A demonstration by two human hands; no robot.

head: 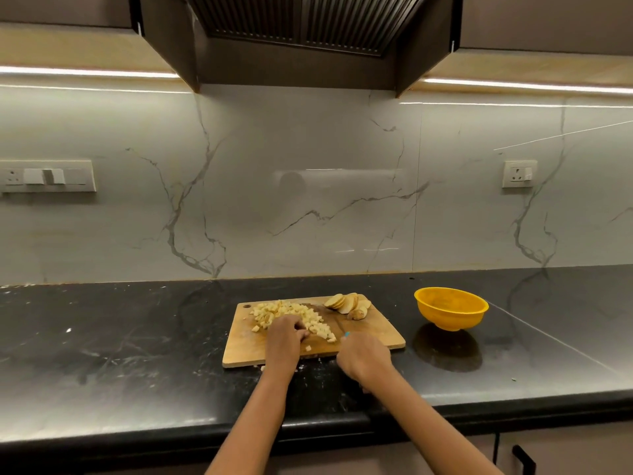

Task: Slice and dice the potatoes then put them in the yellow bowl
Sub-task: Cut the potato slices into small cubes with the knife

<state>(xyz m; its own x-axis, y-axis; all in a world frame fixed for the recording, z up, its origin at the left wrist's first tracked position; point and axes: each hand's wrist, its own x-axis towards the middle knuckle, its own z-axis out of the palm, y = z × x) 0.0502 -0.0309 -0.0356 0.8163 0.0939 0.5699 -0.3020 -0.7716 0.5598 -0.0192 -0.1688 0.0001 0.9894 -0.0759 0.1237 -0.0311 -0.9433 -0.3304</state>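
A wooden cutting board (pixel 373 332) lies on the black counter. A pile of diced potato (pixel 291 315) covers its middle and left part. Several round potato slices (pixel 346 302) lean together at its far right corner. My left hand (pixel 286 337) rests on the board with fingers curled over the dice at the pile's near edge. My right hand (pixel 363 358) grips a knife; only a bit of its teal handle (pixel 346 334) and a dark blade along the board show. The yellow bowl (pixel 451 308) stands to the right of the board and looks empty.
The black counter (pixel 137 337) runs left and right, with a few potato crumbs near the board's front edge. A marble backsplash rises behind, with switch plates (pixel 48 180) at left and a socket (pixel 519 173) at right. A hood hangs overhead.
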